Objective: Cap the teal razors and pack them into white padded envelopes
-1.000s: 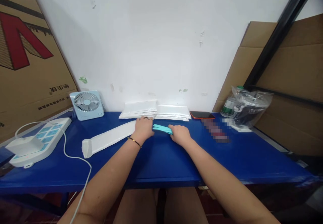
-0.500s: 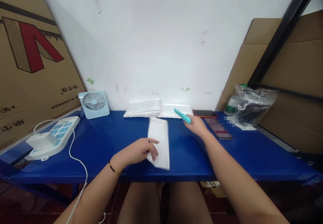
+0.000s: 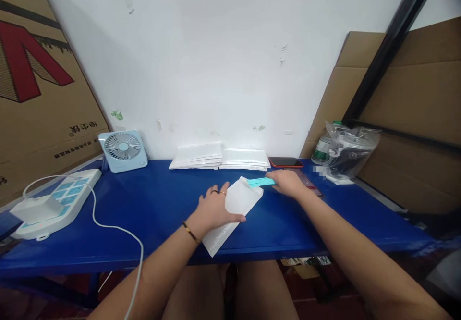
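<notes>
A white padded envelope [image 3: 240, 205] lies slantwise on the blue table [image 3: 151, 214], its open end toward the upper right. My left hand [image 3: 214, 209] lies on its left half with fingers spread flat, the thumb across it. My right hand [image 3: 287, 183] is closed on a thin teal flat item [image 3: 260, 181], whose tip is at or just inside the envelope's mouth. Two low stacks of white envelopes [image 3: 220, 156] lie against the wall behind.
A small blue fan [image 3: 123, 150] stands at the back left. A white power strip [image 3: 54, 202] with a cable lies at the left. An orange-edged phone [image 3: 285, 162], a bottle and a plastic bag [image 3: 348, 153] are at the right. Cardboard boxes flank the table.
My right hand brought the teal item from the back right down to the envelope's mouth. My left hand turned the envelope slantwise and now presses on it.
</notes>
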The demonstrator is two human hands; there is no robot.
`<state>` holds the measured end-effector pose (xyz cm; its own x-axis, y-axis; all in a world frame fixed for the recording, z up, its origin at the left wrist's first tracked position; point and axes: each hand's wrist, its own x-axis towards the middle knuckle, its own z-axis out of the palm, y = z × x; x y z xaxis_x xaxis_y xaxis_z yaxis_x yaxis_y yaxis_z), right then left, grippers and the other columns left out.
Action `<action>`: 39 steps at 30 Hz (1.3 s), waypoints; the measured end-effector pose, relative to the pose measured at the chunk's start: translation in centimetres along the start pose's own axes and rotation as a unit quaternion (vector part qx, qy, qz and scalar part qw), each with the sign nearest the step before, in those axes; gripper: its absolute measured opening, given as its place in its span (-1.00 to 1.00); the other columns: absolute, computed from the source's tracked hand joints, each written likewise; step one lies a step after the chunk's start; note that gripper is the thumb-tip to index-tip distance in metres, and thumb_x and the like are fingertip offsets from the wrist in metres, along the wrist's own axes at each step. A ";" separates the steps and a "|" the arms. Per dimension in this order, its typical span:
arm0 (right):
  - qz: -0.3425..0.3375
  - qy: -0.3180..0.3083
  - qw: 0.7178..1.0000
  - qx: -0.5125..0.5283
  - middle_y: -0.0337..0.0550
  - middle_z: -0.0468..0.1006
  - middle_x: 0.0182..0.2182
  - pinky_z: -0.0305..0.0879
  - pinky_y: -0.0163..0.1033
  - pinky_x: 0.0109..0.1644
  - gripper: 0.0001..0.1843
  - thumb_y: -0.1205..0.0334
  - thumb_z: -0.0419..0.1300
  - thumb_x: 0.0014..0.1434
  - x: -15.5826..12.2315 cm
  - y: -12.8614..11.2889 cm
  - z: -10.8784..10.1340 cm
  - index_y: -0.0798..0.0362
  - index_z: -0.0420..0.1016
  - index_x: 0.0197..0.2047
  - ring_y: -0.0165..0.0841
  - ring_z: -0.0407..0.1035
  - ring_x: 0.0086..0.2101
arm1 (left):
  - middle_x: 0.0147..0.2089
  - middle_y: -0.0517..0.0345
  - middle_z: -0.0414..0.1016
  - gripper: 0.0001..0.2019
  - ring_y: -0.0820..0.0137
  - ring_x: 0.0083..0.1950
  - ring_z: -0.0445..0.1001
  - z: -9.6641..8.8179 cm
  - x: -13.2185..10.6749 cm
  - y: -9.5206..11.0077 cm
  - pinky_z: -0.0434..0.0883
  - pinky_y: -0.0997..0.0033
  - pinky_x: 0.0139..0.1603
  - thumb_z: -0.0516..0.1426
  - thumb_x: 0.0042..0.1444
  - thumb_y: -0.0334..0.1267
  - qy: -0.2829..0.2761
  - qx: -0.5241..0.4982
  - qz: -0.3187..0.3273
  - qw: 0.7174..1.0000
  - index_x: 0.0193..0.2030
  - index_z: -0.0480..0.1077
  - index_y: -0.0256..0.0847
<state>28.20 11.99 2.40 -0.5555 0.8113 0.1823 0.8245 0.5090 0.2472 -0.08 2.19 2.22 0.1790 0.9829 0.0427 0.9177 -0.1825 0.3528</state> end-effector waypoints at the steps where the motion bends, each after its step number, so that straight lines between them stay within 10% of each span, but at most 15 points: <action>1: -0.006 0.006 1.000 -0.012 -0.10 0.53 -0.28 0.04 -0.31 -0.39 -0.83 0.25 0.06 0.14 0.1 0.1 0.2 0.00 0.39 -0.18 -0.25 0.39 -0.29 | 0.26 -0.30 0.12 0.08 -0.18 0.27 0.04 0.7 0.2 0.9 0.15 -0.08 0.10 0.19 -0.36 0.29 -0.006 0.023 0.013 1.000 0.30 -0.03 -0.17; 9: -0.055 0.041 0.994 -0.081 -0.06 0.49 -0.36 -0.01 -0.27 -0.34 -0.85 0.34 0.05 0.15 -0.8 1.7 2.1 0.04 0.42 -0.23 -0.28 0.32 -0.31 | 0.16 -0.08 0.29 -0.05 0.01 0.15 0.26 -0.2 1.7 -0.5 0.21 0.06 0.08 0.17 -0.18 -0.10 -0.061 0.022 0.121 0.991 0.36 -0.19 -0.08; 28: -0.053 0.243 0.953 -0.175 -0.16 0.43 -0.48 -0.12 -0.20 -0.35 -0.82 0.40 0.08 0.14 -2.9 -0.4 1.0 0.01 0.46 -0.24 -0.32 0.12 -0.40 | 0.21 -0.03 0.23 0.02 -0.03 0.20 0.19 -0.1 1.8 -2.2 0.15 -0.02 0.15 0.25 -0.26 0.02 -0.074 -0.069 0.147 0.984 0.35 -0.14 -0.01; 39: -0.057 0.223 0.958 -0.172 -0.15 0.44 -0.46 -0.11 -0.19 -0.33 -0.82 0.36 0.05 0.18 -3.3 -0.5 0.5 0.01 0.46 -0.21 -0.32 0.13 -0.38 | 0.26 0.04 0.16 -0.05 0.03 0.19 0.22 -0.5 1.6 -2.0 0.17 0.09 0.17 0.24 -0.21 -0.10 -0.073 -0.107 0.159 0.979 0.34 -0.11 0.00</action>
<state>29.67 9.18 1.17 -0.6932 0.5137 0.5055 0.7147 0.3999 0.5738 -1.78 4.15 2.06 0.5066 0.8606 0.0528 0.7154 -0.4537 0.5314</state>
